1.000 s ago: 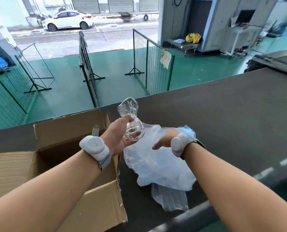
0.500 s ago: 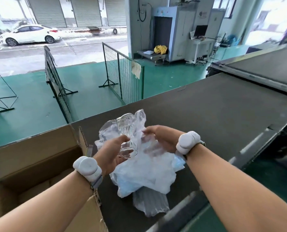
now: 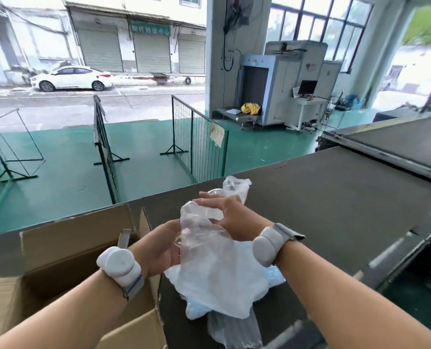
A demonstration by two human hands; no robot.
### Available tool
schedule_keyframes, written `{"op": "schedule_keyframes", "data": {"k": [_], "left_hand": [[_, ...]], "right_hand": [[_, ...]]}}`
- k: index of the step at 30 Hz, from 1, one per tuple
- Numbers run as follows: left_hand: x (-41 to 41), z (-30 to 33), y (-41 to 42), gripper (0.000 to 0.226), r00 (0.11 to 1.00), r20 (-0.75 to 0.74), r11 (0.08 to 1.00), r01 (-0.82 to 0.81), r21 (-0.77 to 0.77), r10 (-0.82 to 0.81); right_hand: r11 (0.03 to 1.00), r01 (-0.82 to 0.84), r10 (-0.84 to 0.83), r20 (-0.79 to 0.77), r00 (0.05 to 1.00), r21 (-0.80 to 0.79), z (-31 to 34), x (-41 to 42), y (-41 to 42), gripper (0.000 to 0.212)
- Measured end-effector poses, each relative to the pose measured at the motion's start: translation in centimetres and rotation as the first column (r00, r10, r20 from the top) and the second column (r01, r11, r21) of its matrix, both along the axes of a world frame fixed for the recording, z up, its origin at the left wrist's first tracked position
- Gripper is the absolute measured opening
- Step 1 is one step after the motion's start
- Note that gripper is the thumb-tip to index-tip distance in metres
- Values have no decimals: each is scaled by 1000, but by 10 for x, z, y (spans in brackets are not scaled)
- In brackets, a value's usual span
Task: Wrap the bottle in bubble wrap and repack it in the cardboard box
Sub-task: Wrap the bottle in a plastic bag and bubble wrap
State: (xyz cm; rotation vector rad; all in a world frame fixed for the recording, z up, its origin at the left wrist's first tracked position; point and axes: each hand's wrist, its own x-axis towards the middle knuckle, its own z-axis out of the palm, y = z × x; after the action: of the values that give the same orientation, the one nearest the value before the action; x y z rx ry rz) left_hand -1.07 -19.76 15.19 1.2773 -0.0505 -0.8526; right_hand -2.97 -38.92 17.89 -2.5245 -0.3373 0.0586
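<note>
A clear glass bottle [image 3: 210, 214] is mostly hidden under translucent bubble wrap [image 3: 214, 268], held above the dark table [image 3: 335, 210]. My left hand [image 3: 159, 248] grips the bottle's lower part through the wrap. My right hand [image 3: 224, 212] lies across the wrap's upper part with fingers spread, pressing it against the bottle. A loose end of the wrap sticks up beyond my right fingers. The open cardboard box [image 3: 65, 248] stands at the left, touching my left forearm.
A second sheet of air-cushion plastic [image 3: 234, 328] lies on the table under the hanging wrap. A raised conveyor edge [image 3: 385, 152] runs at the right. Beyond the table are green floor, wire fences [image 3: 196, 137] and a scanner machine [image 3: 284, 81].
The bottle went from bare in my left hand to covered by the wrap. My right hand lifted the wrap and moved over the bottle's top. The camera tilted upward.
</note>
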Motion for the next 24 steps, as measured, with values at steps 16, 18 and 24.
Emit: {"op": "schedule_keyframes", "data": {"k": [16,18,24], "left_hand": [[-11,21,35,15,998,30,997,-49,52,47],[-2,21,39,28,955,119,958,-280,54,272],[-38,57,31,41,518,839,791,-578,201,166]], "right_hand": [[879,270,-241,-122,963,394,2,20,9,29],[875,333,-323,-87,942,352,1,24,9,31],[754,556,-585,-27,811,349,-1,31,1,35]]}}
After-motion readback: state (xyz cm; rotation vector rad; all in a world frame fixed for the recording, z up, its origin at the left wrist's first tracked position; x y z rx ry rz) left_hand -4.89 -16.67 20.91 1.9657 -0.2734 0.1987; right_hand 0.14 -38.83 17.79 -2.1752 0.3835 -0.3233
